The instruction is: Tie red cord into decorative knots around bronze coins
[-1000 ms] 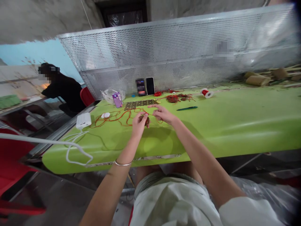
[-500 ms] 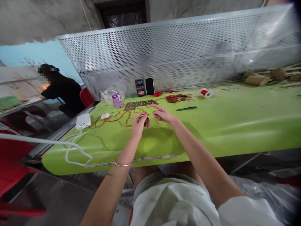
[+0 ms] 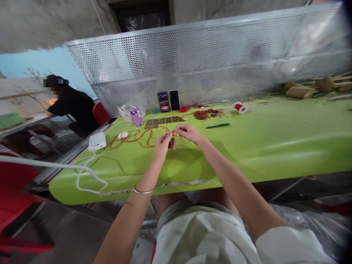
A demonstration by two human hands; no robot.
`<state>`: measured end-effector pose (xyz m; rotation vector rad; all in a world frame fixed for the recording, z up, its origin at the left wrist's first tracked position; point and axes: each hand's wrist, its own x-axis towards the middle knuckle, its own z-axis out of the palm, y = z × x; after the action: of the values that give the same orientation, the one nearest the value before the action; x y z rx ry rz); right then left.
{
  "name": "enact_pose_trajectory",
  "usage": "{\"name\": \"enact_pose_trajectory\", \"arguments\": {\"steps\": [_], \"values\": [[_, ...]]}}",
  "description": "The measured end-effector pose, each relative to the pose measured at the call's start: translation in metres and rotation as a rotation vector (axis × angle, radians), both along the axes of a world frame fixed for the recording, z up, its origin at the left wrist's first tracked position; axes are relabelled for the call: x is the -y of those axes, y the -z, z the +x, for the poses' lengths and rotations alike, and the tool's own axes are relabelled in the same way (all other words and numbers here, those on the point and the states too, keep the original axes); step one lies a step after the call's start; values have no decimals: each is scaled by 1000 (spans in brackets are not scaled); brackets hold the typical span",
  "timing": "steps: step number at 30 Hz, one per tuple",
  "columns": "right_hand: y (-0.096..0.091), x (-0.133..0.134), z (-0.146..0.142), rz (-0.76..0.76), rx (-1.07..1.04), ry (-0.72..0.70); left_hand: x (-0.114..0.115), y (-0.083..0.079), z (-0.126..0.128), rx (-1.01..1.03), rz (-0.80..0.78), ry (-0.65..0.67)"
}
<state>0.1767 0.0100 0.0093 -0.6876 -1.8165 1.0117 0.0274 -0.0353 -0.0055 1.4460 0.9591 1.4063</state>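
Observation:
My left hand (image 3: 162, 144) and my right hand (image 3: 188, 133) meet over the green table (image 3: 275, 143), fingers pinched together. Between them sits a small dark brown bundle (image 3: 172, 143) tied with red string (image 3: 137, 137). The left hand grips the bundle from the left. The right hand pinches the red string just above it. Loose red string trails away to the left across the table. A flat strip of dark brown pieces (image 3: 164, 121) lies just beyond the hands.
A white power bank (image 3: 97, 141) with a white cable (image 3: 82, 176) lies at the left edge. Two phones (image 3: 169, 101) lean on the perforated metal screen (image 3: 209, 62). A red spool (image 3: 239, 107), a green pen (image 3: 218, 126), a purple carton (image 3: 136, 116). Another person (image 3: 70, 102) sits far left.
My right hand has drawn in closer to the left hand, its fingers now pinched on the string above the bundle. The left hand has hardly moved.

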Motion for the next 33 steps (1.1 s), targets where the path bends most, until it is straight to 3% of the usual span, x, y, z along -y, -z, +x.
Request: {"name": "enact_pose_trajectory", "arguments": {"steps": [10, 24, 33], "values": [[3, -3, 0, 50, -73, 75, 2, -2, 0, -29, -40, 20], [-6, 7, 8, -123, -287, 7, -1, -1, 3, 63, 54, -23], [-3, 7, 8, -337, -64, -73, 5, -4, 1, 60, 59, 45]]}}
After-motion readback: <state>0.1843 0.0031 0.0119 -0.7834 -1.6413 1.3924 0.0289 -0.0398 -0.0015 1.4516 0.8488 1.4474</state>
